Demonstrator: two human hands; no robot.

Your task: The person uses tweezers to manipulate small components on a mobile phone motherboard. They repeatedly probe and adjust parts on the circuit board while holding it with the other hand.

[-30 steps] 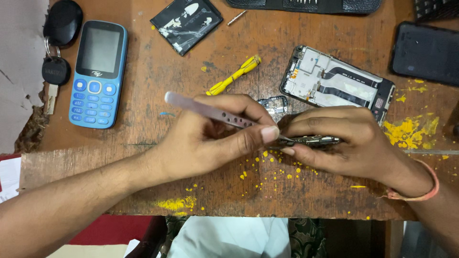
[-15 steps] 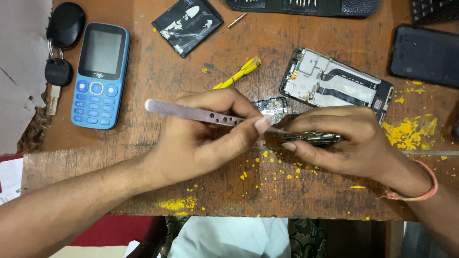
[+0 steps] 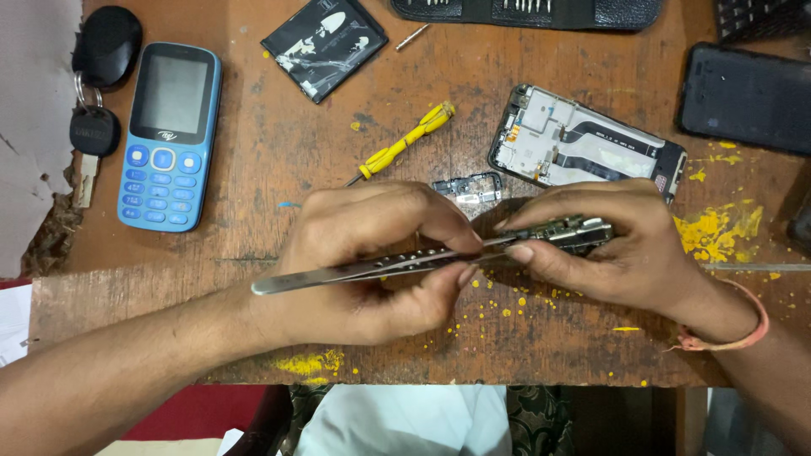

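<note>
My left hand (image 3: 372, 262) grips silver metal tweezers (image 3: 355, 272) that lie nearly level, their tips pointing right at a small circuit board (image 3: 574, 231). My right hand (image 3: 617, 245) pinches that board between thumb and fingers just above the wooden table (image 3: 279, 160). The tweezer tips meet the board's left end. A small metal shield piece (image 3: 467, 187) lies on the table just behind the hands.
An opened phone frame (image 3: 583, 148) lies behind my right hand. A yellow screwdriver (image 3: 401, 145), a black battery (image 3: 324, 44), a blue keypad phone (image 3: 171, 135), a key with a black fob (image 3: 97, 84), a dark phone (image 3: 748, 97) and a tool case (image 3: 524, 12) surround them. Yellow powder (image 3: 718, 230) stains the table.
The tweezers' rear end has swung down and left, from tilted up behind the hand to almost level. My right hand and the board have stayed in place.
</note>
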